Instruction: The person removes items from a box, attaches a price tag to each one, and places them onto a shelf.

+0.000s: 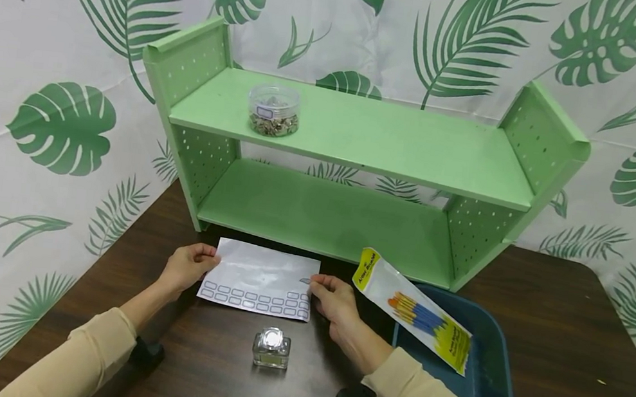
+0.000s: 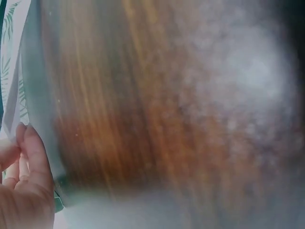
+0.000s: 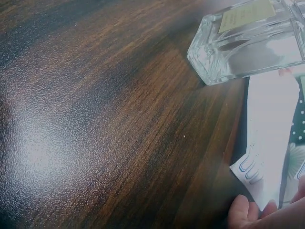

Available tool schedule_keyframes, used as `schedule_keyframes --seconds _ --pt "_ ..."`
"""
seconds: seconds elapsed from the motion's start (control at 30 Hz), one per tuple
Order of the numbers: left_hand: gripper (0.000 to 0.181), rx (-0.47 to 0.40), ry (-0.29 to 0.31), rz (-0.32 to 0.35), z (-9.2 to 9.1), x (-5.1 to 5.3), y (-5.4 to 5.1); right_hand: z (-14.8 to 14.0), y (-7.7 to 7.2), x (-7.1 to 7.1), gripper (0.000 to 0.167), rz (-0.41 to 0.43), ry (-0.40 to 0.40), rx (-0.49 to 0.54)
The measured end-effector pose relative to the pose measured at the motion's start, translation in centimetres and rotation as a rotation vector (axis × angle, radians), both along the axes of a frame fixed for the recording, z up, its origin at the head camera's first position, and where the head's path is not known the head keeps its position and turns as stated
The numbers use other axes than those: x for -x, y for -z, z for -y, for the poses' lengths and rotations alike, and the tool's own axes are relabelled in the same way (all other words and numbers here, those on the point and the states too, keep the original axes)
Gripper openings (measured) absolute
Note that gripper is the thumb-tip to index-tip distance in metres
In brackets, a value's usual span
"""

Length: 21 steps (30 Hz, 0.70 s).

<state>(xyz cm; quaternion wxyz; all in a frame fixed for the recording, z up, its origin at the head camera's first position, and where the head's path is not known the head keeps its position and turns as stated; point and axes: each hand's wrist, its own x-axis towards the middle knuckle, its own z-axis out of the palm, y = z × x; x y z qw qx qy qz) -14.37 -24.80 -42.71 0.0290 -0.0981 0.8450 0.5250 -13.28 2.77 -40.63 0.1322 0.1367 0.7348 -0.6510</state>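
Before the green shelf [image 1: 327, 222], a white sheet [image 1: 265, 273] bears dark-outlined labels [image 1: 249, 304].

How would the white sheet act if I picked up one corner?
The white sheet would probably flop, since a corner bends in the right wrist view. It's likely light: the left hand and right hand pinch only its edges. It might crease, looking so thin.

Glossy ppr sheet [image 1: 263, 273], shiny glass jar [image 1: 271, 350]
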Motion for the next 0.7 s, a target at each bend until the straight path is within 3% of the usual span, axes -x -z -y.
schedule_keyframes --seconds 0.23,0.5,0.7 --pt "0.030 0.018 0.008 0.002 -0.13 0.03 -0.11 0.05 -0.10 -0.48 0.014 -0.011 -0.018 -0.008" --pt "0.033 0.279 0.016 -0.086 0.36 -0.32 -0.32 -0.01 -0.36 -0.60 0.014 -0.019 -0.035 -0.017" --pt "0.032 0.339 0.030 -0.166 0.29 -0.67 -0.99 0.09 -0.77 -0.71 0.015 -0.021 -0.047 -0.017"
